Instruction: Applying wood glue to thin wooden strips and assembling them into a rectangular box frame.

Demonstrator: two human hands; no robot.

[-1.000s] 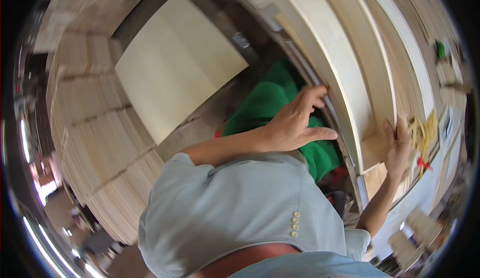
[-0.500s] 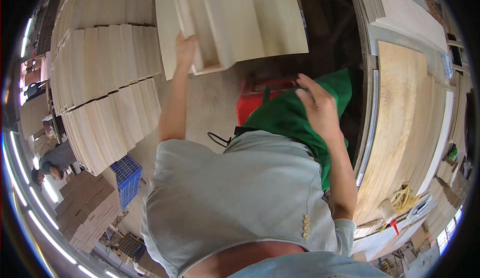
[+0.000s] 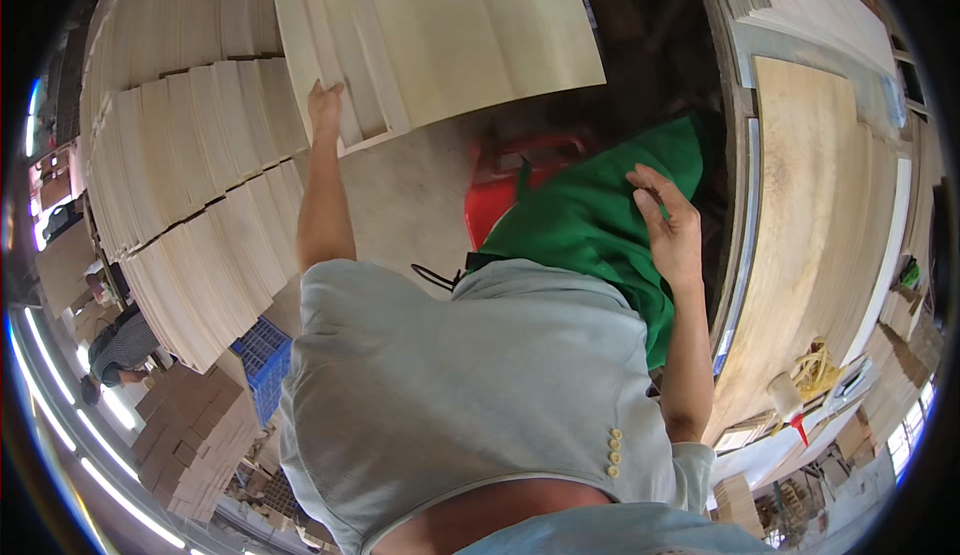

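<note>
At the upper left, my left hand (image 3: 325,107) is closed on the near left edge of a long, shallow wooden tray-like frame (image 3: 385,100). This frame lies on a broad pale wooden board (image 3: 480,40), and its far end runs up toward the picture's top. My right hand (image 3: 672,217) hovers over the green cloth (image 3: 590,205) across my lap, its fingers loosely curved, thumb apart, and nothing visible in it.
Tall stacks of thin wooden boards (image 3: 200,120) stand at the left. A red plastic stool (image 3: 487,203) is by the green cloth. On the right, more boards (image 3: 790,225) carry a white glue bottle (image 3: 784,393) with a red tip. A blue crate (image 3: 268,375) sits lower left; beyond it, another person (image 3: 125,345) bends over.
My left hand and the wooden frame have shifted left across the board. My right hand has moved slightly right and down, its fingers more curved.
</note>
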